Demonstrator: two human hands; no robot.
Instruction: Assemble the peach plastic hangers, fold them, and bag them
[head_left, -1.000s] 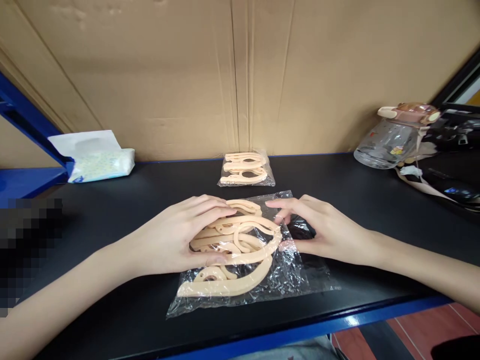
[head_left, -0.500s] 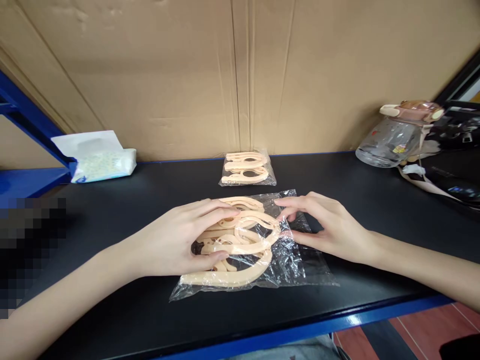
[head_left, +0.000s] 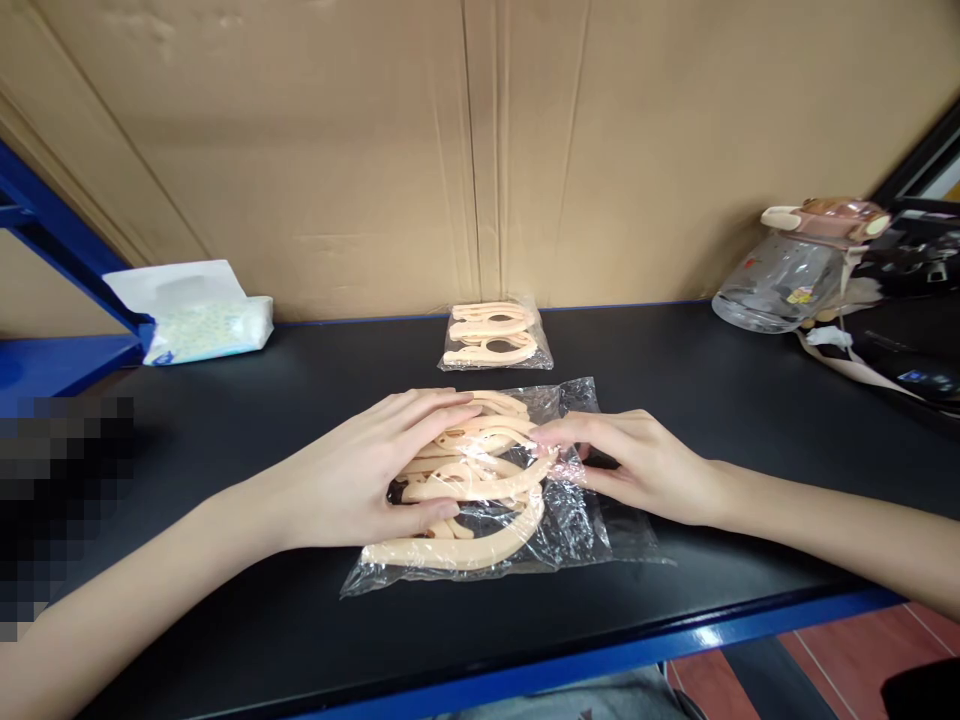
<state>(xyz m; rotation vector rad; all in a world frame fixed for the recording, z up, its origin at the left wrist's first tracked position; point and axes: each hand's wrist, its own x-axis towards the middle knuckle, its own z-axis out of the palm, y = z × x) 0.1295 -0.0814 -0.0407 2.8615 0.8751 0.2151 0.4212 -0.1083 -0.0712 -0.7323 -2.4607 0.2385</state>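
A clear plastic bag [head_left: 600, 530] lies on the table with several beige folding hangers [head_left: 480, 545] in it, their curved ends facing right. My left hand [head_left: 375, 470] covers the left end of the bundle, fingers along the top and thumb on the near side, holding it down. At the right, my right hand [head_left: 622, 460] pinches the bag's plastic by the curved end of the upper hanger, thumb below and index finger above. Its other fingertips are partly hidden. Behind them lies a second, smaller-looking bag of hangers [head_left: 495, 335].
A pack of tissues [head_left: 210, 330] sits at the back left beside a blue frame [head_left: 67, 240]. On the right stand a clear water bottle [head_left: 784, 280] with a strap and a black bag [head_left: 900, 340]. Cardboard [head_left: 337, 150] walls the back of the black table [head_left: 225, 620].
My right hand has moved slightly left and its fingers have closed in on the plastic at the hanger's curved end. The upper hangers have shifted a little; my left hand has barely moved.
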